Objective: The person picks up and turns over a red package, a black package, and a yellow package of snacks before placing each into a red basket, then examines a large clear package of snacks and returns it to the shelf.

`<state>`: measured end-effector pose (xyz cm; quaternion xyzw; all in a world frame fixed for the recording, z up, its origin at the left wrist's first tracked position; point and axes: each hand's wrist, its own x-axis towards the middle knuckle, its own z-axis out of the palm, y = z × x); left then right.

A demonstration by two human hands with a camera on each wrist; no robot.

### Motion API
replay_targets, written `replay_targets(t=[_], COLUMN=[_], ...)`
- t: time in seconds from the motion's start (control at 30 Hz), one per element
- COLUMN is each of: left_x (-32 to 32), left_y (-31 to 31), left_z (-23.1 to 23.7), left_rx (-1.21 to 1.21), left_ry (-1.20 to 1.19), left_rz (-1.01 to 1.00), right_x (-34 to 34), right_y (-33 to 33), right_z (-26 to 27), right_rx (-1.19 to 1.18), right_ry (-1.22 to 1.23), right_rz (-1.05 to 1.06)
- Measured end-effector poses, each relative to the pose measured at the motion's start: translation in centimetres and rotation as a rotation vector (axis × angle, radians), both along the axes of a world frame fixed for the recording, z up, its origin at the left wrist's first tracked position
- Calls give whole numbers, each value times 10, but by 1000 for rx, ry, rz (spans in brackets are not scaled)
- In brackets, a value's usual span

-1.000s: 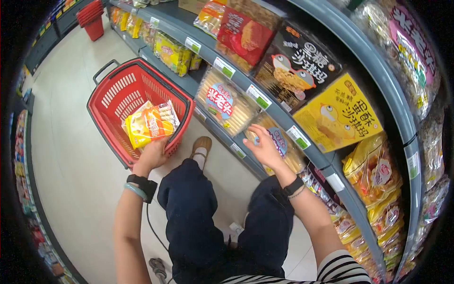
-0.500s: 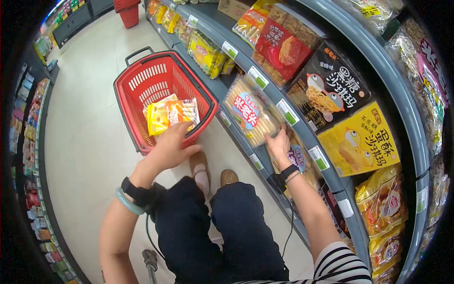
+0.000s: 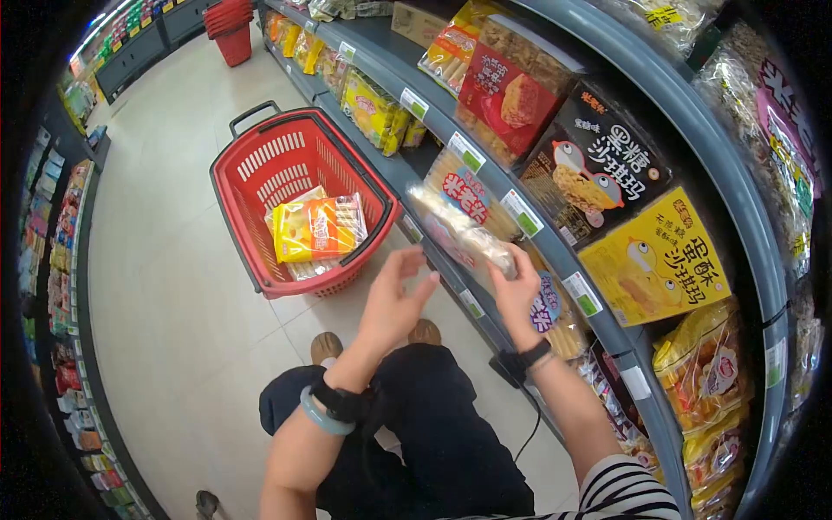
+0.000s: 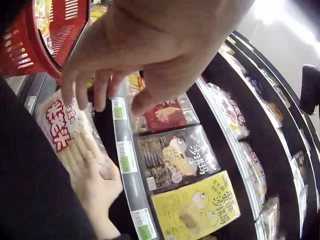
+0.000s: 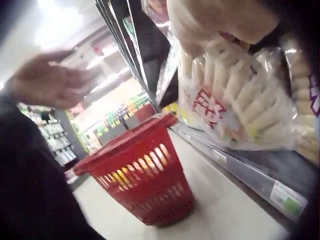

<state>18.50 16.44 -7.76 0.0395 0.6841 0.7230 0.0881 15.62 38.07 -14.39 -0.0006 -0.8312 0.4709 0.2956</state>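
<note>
Nearby, red basket (image 3: 245,208) and grey shelf edge (image 3: 440,124), right grip (image 3: 518,292) on snack bag (image 3: 452,227), left grip (image 3: 390,302) loose.

The basket (image 3: 238,204) is red; the snack bag (image 5: 235,95) is clear with red lettering. Black and white stripes cover the sleeve (image 3: 626,487).

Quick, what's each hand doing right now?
Left hand: open, fingers loosely bent, holding nothing.
Right hand: holding a clear pack of pale snack sticks by one end.
</note>
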Motion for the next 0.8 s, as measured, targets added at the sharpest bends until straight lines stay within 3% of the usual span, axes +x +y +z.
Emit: replay_targets(t=[0.07,0.13,0.3,0.37,0.4,0.43,0.47,0.53,0.57,0.6,0.67,0.73,0.8], left_x=[-8,-14,-9,-8,-9,6,7,7,8,15,27,35,37], left_y=[-2,-3,-13,-24,-29,-40,-48,-78,-93,-100,-115,-126,-145], left_z=[0,-2,9,10,11,48,49,46,38,40,43,47,50], left_rx=[-89,-58,-25,-1,24,-2,-5,334,322,319,379,364,443], left_ry=[119,153,6,95,183,98,107,-8,-37,-36,-60,-71,-86], left_rz=[70,184,176,106,45,-68,-71,-135,-145,-143,-86,-12,-24], right_x=[25,55,117,126,123,119,117,110,103,100,89,72,57], right_y=[11,21,31,27,25,22,20,17,22,17,6,0,-10], right_z=[21,42,132,163,179,192,203,218,217,219,222,214,207], right_rx=[39,-81,-208,-228,-482,-736,-739,-892,-942,-945,-1108,-1178,-1246], right_ry=[59,63,109,174,157,140,150,-6,-105,-105,-388,-486,-453], right_rz=[-7,-94,-9,-23,50,128,128,222,330,332,441,460,884])
